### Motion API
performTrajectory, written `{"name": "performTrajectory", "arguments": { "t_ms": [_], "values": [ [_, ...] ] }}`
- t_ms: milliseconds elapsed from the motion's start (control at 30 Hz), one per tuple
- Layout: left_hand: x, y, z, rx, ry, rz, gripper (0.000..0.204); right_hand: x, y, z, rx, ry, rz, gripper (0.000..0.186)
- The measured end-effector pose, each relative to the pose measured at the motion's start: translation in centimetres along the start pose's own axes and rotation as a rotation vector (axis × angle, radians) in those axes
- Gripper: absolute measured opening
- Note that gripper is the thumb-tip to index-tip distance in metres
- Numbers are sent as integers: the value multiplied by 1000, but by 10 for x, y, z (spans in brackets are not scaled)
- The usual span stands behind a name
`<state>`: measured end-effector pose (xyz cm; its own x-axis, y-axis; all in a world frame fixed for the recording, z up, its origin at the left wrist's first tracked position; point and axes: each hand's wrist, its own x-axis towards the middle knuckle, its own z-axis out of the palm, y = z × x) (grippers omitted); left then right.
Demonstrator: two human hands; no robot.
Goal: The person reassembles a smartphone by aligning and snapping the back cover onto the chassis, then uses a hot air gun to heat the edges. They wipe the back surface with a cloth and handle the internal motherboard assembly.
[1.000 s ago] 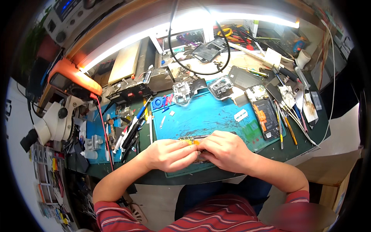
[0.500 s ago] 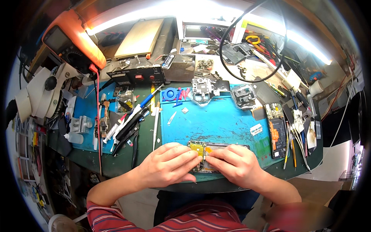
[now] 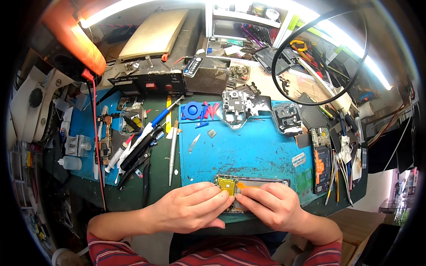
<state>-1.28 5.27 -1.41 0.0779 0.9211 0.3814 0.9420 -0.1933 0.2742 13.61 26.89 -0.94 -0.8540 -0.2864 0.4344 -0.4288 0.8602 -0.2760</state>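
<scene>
An opened smartphone [image 3: 266,181] lies on the blue mat, in front of me near its front edge. A yellow-gold board section [image 3: 226,184] shows at its left end, with an orange strip [image 3: 242,185] beside it. My left hand [image 3: 190,206] is closed over the phone's left end, fingers pressed together and fingertips on the board. From the right, my right hand [image 3: 276,205] has thumb and index finger pinched at the middle of the phone, next to the left fingertips. Any tiny part between the fingertips is hidden.
Another opened phone [image 3: 322,164] with a black battery lies right. Behind are clear-cased modules [image 3: 234,106], a blue ring [image 3: 192,111] and a blade [image 3: 299,159]. Left are tweezers [image 3: 173,155], pens and a syringe [image 3: 116,157]. A black cable loop [image 3: 274,66] hangs at upper right.
The head view has shifted, so the phone and hands appear slightly lower. Both hands stay at the phone in nearly the same pose, with fingertips close together.
</scene>
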Motion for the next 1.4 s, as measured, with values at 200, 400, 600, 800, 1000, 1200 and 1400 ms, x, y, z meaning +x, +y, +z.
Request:
{"name": "performTrajectory", "arguments": {
  "t_ms": [200,400,600,800,1000,1200,1400],
  "values": [
    [0,0,-2,16,-42,-6,54,-2,0,3,-3,8,3,36],
    [0,0,-2,-4,-43,-23,54,-2,-1,1,-33,-16,-2,36],
    [1,1,-2,6,-50,-28,53,-1,-5,2,-59,11,20,35],
    [1,1,-1,11,-23,-20,51,-2,-3,1,-64,-7,-3,33],
    [2,2,-2,9,-33,-24,50,-3,-3,3,-75,-4,-14,33],
    [2,1,-3,12,-45,-29,51,-4,-3,2,-78,-12,-6,36],
    [3,1,-3,0,-45,-32,51,-4,-2,3,-79,-3,-11,37]
  ]
}}
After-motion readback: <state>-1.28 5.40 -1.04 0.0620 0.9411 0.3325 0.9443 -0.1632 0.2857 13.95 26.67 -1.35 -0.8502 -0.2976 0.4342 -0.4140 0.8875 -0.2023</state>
